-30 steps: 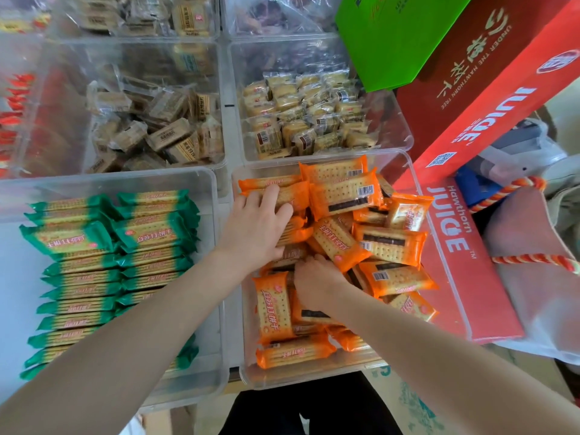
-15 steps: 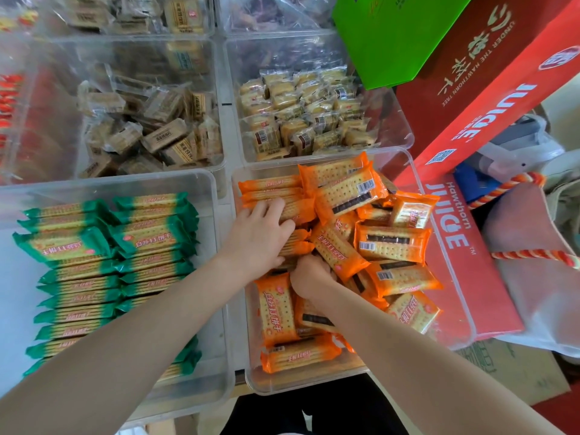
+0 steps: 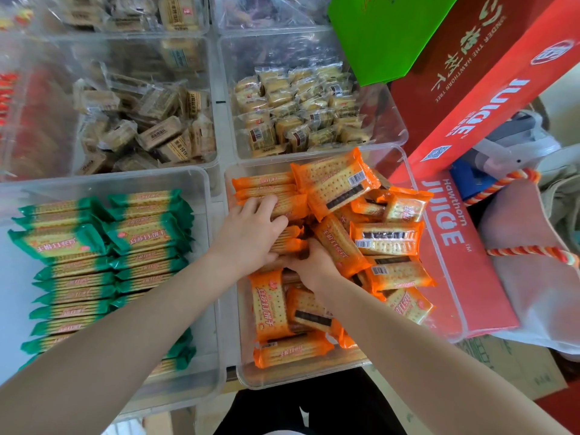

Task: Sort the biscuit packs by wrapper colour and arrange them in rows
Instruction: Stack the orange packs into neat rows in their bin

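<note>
Orange-wrapped biscuit packs lie in a loose heap in the clear bin in front of me; a few stand on edge in a row at its far left corner. My left hand lies on that row, fingers curled over several orange packs. My right hand sits just below it, fingers dug into the heap and partly hidden. Green-wrapped packs stand in two neat rows in the clear bin on the left.
Behind are clear bins of brown-wrapped snacks and pale-wrapped biscuits. A red juice carton and a green box lean at the right, above a flat red juice box. A bag with orange rope handles sits far right.
My left hand has shifted slightly up the row of orange packs, and my right hand has pushed deeper into the heap under it. The view has tilted a little.
</note>
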Motion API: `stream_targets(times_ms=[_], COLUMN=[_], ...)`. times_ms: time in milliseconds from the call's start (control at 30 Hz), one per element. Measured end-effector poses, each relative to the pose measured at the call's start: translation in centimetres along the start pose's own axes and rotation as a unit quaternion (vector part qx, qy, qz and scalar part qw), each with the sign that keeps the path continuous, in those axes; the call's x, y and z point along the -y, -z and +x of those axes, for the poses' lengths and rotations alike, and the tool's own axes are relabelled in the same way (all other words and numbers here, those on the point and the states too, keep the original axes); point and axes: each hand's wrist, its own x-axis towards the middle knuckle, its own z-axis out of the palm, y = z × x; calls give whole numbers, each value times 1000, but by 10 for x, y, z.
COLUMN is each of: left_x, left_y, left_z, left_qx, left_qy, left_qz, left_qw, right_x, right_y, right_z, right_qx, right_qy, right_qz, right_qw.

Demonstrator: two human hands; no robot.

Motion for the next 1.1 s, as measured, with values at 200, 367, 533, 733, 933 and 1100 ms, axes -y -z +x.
stream_targets(times_ms=[200,367,533,733,933,1100], left_x=[0,-1,-22,-36,-34,-29], left_y=[0,1,-1,-13,-29,-30], left_z=[0,0,-2,-6,-10,-7], left_qx=[-4,7,22,-3,-34,11], left_qy=[-2,18,32,-2,-14,-25], left_qz=[-3,2,93,160,180,108], left_qw=[1000,1000,995,987,983,994], right_x=[-10,-10,2,6,15,17], right_y=[8,49,99,111,90,82], right_z=[-14,-60,-70,-47,-41,-26], right_qx=[-37,-54,-135,-173,-130,-104], right_qy=[71,171,251,263,385,416], right_qz=[-99,-165,-113,-74,-66,-343], right_qw=[992,970,952,946,911,836])
